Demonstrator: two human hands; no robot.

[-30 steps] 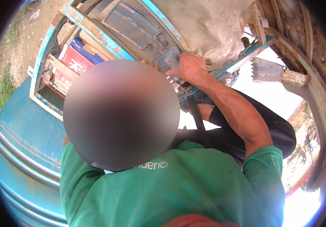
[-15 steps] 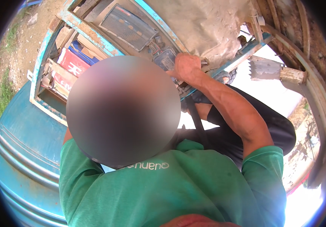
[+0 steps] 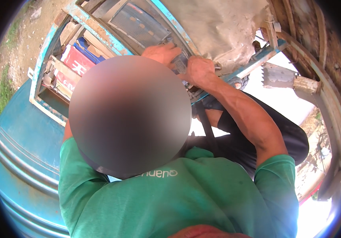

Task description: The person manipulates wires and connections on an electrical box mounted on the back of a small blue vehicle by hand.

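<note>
Grey and boxy, a small unit with a worn face (image 3: 181, 58) lies between my two hands, inside a rusty metal frame with flaking light-blue paint (image 3: 103, 33). My left hand (image 3: 161, 53) reaches over its left side, palm down, with the fingers bent and slightly parted; I can't tell whether they grip anything. My right hand (image 3: 200, 69) is at its right side, fingers curled in, thumb stretched out to the left, and whatever might be inside that curl is hidden. A blurred round patch covers my left forearm and the area just below the hands.

Beyond the unit lies a grey finned metal panel (image 3: 138, 25). To the left, also within the frame, sit a red box with white markings (image 3: 75, 61) and a blue case (image 3: 89, 49) beside it. A crumpled tan sheet (image 3: 226, 27) spreads beyond my right hand. Farther right is a grey toothed blade (image 3: 277, 75) next to a pale wooden block (image 3: 306, 84). Blue-green ridged sheet metal (image 3: 23, 119) fills the lower left.
</note>
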